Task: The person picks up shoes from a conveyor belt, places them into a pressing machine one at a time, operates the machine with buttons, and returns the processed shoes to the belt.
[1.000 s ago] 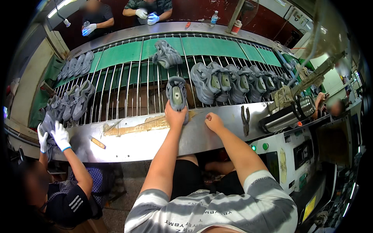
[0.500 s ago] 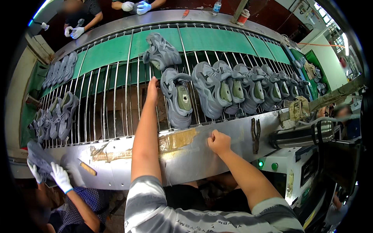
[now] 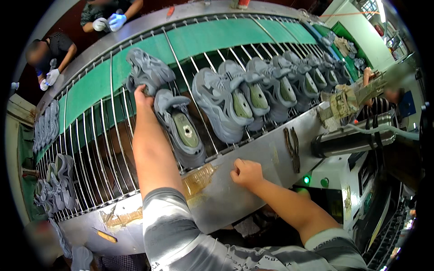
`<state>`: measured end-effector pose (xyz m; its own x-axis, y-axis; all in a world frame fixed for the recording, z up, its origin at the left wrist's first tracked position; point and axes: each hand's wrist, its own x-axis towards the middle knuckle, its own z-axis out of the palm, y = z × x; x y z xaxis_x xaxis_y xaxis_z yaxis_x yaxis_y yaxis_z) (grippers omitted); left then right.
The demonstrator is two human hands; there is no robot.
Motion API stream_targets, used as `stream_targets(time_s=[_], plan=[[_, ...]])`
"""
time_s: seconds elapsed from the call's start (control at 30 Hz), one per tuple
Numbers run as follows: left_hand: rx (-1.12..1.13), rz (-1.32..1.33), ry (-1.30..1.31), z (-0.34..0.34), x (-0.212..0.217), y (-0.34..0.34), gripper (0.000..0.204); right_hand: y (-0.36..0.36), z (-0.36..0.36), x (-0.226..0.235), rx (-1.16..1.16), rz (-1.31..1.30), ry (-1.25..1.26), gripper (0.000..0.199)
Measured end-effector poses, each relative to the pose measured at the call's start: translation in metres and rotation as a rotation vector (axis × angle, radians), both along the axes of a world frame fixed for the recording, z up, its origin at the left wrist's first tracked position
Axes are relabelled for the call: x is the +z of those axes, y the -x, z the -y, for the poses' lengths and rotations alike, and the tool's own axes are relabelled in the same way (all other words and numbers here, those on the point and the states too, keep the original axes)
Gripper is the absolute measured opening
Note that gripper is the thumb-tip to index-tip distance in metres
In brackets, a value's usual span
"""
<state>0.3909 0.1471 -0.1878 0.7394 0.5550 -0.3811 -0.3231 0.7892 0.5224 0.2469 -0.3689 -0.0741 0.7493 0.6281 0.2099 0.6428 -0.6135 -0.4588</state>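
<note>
My left hand [image 3: 143,95] reaches across the rack and closes on the near end of a grey sneaker [image 3: 150,70], which lies tilted on the green belt. My thumb shows against the shoe; the other fingers are mostly hidden. Just right of that wrist, a second grey sneaker [image 3: 180,128] stands on the metal rods, its green insole [image 3: 185,130] facing up. My right hand [image 3: 247,172] is curled into a fist over the metal ledge [image 3: 226,194], with nothing seen in it.
A row of grey sneakers [image 3: 221,106] stands to the right on the rod conveyor [image 3: 97,149]. Pliers [image 3: 293,149] and a steel flask [image 3: 352,140] rest on the ledge. At left are more sneakers [image 3: 63,180] and a yellow-handled tool [image 3: 106,236]. Gloved co-workers [image 3: 115,16] sit across.
My left hand has moved forward to the tilted sneaker and taken hold of it. The view has turned right and tilted. My right hand stays a fist over the ledge.
</note>
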Motion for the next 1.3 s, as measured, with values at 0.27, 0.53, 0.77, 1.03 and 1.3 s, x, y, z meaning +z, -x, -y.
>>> stream_targets(time_s=[0.27,0.53,0.77,1.03,1.3], plan=[[0.109,-0.102,-0.263,-0.063,0.027,0.042,0.038,0.005,-0.01,0.0,0.058,0.004,-0.044,0.016],[0.117,-0.087,-0.346,0.028,0.112,0.189,0.051,0.011,-0.006,-0.01,0.015,0.033,-0.038,0.014],[0.289,-0.203,-0.185,0.192,0.154,0.452,0.054,0.02,-0.01,-0.009,-0.025,0.069,-0.041,0.015],[0.011,-0.111,-0.093,0.437,0.138,0.559,0.075,0.138,0.047,0.096,0.251,-1.638,-0.355,0.103],[-0.661,0.082,-0.406,0.521,0.232,0.444,0.069,0.172,0.211,0.109,-0.037,-1.025,-1.185,0.087]])
